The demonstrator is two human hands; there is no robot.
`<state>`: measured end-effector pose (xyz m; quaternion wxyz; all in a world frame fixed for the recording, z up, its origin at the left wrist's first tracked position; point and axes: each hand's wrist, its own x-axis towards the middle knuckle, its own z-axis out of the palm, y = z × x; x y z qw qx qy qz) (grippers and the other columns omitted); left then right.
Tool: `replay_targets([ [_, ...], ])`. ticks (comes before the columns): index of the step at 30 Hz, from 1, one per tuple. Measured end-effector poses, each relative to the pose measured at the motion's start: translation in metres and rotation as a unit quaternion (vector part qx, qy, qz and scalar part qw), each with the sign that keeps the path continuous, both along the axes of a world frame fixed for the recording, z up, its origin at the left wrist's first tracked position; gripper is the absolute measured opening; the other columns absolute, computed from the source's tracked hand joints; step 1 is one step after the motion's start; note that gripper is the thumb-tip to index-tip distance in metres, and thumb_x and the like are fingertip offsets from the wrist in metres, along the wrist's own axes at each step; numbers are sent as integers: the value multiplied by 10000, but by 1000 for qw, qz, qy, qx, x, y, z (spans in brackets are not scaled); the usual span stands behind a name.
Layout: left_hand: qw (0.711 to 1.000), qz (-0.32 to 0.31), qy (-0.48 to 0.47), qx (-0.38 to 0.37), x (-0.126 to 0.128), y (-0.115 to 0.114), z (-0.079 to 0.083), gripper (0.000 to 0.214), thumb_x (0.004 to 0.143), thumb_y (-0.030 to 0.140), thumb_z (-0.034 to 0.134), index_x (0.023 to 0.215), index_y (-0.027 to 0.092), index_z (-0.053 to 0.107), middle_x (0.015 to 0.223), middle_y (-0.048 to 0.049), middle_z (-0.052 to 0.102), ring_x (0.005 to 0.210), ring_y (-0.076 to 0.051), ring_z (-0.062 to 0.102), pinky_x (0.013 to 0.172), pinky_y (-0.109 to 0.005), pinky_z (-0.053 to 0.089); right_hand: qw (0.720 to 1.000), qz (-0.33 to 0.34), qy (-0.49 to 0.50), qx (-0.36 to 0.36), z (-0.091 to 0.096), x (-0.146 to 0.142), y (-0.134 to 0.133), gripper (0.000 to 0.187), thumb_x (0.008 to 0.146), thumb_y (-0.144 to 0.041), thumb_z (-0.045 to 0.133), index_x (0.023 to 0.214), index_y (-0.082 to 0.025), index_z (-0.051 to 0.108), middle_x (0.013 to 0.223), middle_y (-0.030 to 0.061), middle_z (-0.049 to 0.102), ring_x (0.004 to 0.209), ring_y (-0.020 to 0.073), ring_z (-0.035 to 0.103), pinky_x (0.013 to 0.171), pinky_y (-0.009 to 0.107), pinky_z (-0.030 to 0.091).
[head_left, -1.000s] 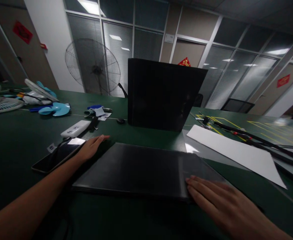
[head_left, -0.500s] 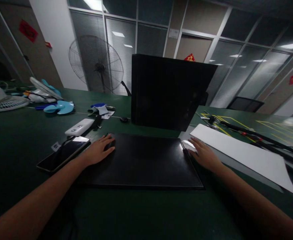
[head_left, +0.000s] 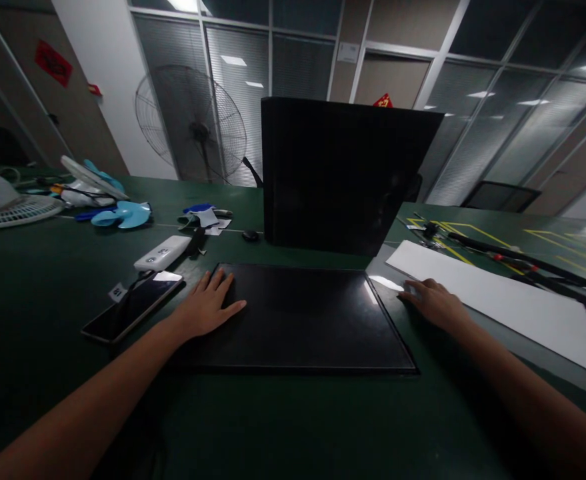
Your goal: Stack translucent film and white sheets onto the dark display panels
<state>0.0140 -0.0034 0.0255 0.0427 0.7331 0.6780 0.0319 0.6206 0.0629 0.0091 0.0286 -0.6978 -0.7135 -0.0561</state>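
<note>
A flat black panel (head_left: 293, 320), like a screen, lies on the green table before me. My left hand (head_left: 205, 307) rests on its left part, fingers spread and thumb pointing right across the surface. Beyond the panel's right edge, my right hand (head_left: 435, 300) is low over a clear sheet (head_left: 387, 283) that reflects light. Its fingers are bent, with a gap between thumb and forefinger; whether they touch the sheet is unclear. A white sheet (head_left: 497, 303) lies partly on the clear one, just beyond this hand.
Behind the panel stands a large black box-like object (head_left: 343, 177). On the left are a phone (head_left: 133, 310), a white power-bank-like block (head_left: 163, 253), blue fan blades (head_left: 123, 215) and a fan grille (head_left: 17, 210). Dark rods (head_left: 497, 252) lie at right; a dark mouse-like object (head_left: 250, 235) sits behind the panel.
My right hand has moved right, off the panel's right edge, and its fingers have bent. My left hand has slid slightly further onto the panel with its thumb spread. The view has shifted slightly.
</note>
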Motion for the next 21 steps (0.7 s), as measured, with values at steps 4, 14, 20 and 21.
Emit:
replay_targets([
  [4, 1000, -13, -13, 5, -2, 1, 1, 1075, 915, 874, 317, 1677, 115, 304, 1762, -190, 172, 1613, -465, 122, 1279, -612, 227, 999, -35, -8, 14, -2, 1, -3, 799, 1001, -771, 232, 1469, -235, 597, 1377, 244, 580, 1213, 444, 596, 868, 587, 550],
  [14, 999, -15, -38, 17, -5, 3, -2, 1082, 899, 878, 370, 1661, 111, 349, 1756, -188, 193, 1611, -468, 134, 1280, -609, 233, 996, -72, -25, 35, 3, -4, -9, 714, 1027, -667, 284, 1373, -178, 672, 1310, 276, 618, 1184, 445, 613, 867, 581, 529],
  [20, 999, -14, -31, 9, -4, 2, -1, 1077, 914, 863, 363, 1662, 87, 336, 1758, -205, 168, 1608, -479, 125, 1282, -616, 219, 993, -103, -20, 46, 18, 5, -20, 697, 1068, -526, 181, 1235, -88, 696, 1178, 272, 676, 1014, 405, 687, 757, 493, 544],
  [21, 999, -13, -31, 8, -4, 2, 0, 1074, 918, 859, 360, 1664, 87, 330, 1758, -206, 164, 1608, -480, 123, 1282, -619, 217, 993, -109, -18, 49, 22, 5, -22, 698, 1069, -525, 173, 1218, -90, 699, 1166, 264, 687, 983, 399, 695, 738, 488, 543],
])
